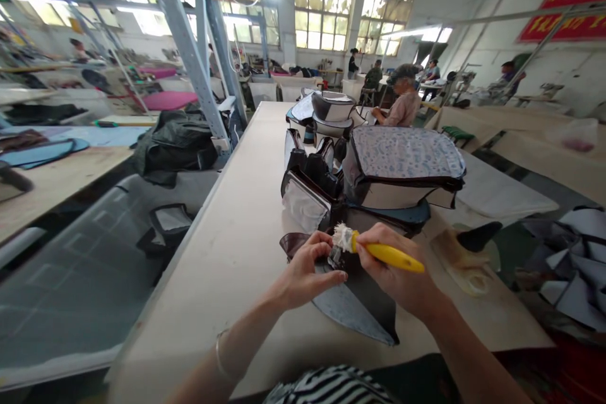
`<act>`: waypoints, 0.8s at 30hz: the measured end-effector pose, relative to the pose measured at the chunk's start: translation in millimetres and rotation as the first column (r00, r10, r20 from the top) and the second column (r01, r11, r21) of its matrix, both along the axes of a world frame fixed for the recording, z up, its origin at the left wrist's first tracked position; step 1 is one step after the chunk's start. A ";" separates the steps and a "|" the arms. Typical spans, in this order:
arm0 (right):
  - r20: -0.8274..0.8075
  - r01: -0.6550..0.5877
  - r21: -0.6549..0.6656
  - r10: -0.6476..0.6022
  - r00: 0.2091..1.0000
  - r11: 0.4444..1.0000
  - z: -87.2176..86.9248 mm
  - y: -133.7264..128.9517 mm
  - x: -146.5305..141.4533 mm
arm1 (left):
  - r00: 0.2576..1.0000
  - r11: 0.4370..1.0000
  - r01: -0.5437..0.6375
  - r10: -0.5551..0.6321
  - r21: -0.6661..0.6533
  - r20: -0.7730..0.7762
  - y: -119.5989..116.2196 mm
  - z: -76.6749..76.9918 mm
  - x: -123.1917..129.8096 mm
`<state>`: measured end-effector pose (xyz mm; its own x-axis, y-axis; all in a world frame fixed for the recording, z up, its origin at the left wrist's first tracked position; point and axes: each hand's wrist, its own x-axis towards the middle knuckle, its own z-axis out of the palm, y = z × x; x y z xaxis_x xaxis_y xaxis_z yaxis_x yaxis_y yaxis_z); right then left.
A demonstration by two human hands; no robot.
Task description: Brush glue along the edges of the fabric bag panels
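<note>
A yellow-handled brush [392, 257] with frayed white bristles is held in my right hand [402, 271], its bristle end pointing left. My left hand [305, 273] has its fingers and thumb on a dark piece [357, 278] with a grey lower panel, just left of the bristles. A small dark, shiny part [336, 257] lies between the two hands; its details are too small to make out. Beyond the hands stand dark-edged bag pieces, among them a boxy one [404, 154] with a blue-speckled top.
The pale table [227, 252] extends forward. At its right lies a stained board [466, 259] with a dark-handled tool. A large translucent bin [95, 284] stands left of the table, beside a metal post [182, 38]. A seated person [402, 104] works at the far right side.
</note>
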<state>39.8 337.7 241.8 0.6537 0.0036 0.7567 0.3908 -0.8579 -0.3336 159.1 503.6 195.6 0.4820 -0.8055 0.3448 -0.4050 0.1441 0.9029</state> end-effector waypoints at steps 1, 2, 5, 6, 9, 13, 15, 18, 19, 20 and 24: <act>-0.007 0.000 -0.007 0.000 1.000 1.000 -1.3 -1.2 0.7 | 0.999 1.000 -0.013 0.012 0.016 0.036 2.1 1.4 -4.1; 0.002 0.011 -0.007 -0.011 1.000 1.000 -2.0 -1.8 0.7 | 0.998 0.999 -0.027 0.025 0.032 0.062 4.2 2.6 -8.1; 0.060 0.043 0.028 -0.044 0.997 0.999 -0.8 0.0 -2.8 | 0.991 0.995 -0.080 0.072 0.064 0.114 10.6 4.6 -18.5; 0.073 0.041 0.037 -0.043 0.996 0.998 0.1 1.3 -4.3 | 0.987 0.992 -0.105 0.096 0.064 0.130 12.7 4.8 -21.0; 0.078 0.014 0.055 -0.018 0.997 0.998 -1.3 3.7 -6.3 | 0.971 0.983 -0.172 0.160 0.060 0.176 18.3 5.0 -25.4; 0.000 0.032 0.019 -0.032 0.999 0.999 -20.7 -1.9 -1.7 | 0.960 0.973 -0.209 0.186 0.096 0.210 26.3 5.7 -25.3; -0.119 0.075 -0.024 -0.077 0.990 0.997 -34.9 -5.7 2.6 | 0.957 0.967 -0.227 0.199 0.114 0.213 31.8 6.4 -23.3; -0.272 0.105 -0.006 -0.102 0.957 0.995 -53.1 -4.1 10.5 | 0.951 0.958 -0.254 0.222 0.137 0.214 44.3 7.7 -17.4; -0.291 0.108 0.004 -0.102 0.951 0.994 -57.4 -0.7 13.6 | 0.951 0.955 -0.259 0.226 0.145 0.214 50.1 8.1 -14.6; -0.296 0.106 0.005 -0.100 0.950 0.994 -60.5 4.3 17.1 | 0.951 0.953 -0.260 0.225 0.158 0.210 56.7 8.5 -11.3; -0.229 0.096 -0.078 -0.111 0.967 0.992 -62.5 35.8 35.9 | 0.956 0.931 -0.270 0.228 0.245 0.184 89.9 9.8 2.2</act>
<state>75.7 373.4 179.4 0.8110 -0.0288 0.5843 0.2170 -0.9127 -0.3462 161.3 593.5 205.4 0.6384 -0.7379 0.2192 -0.5302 -0.2150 0.8202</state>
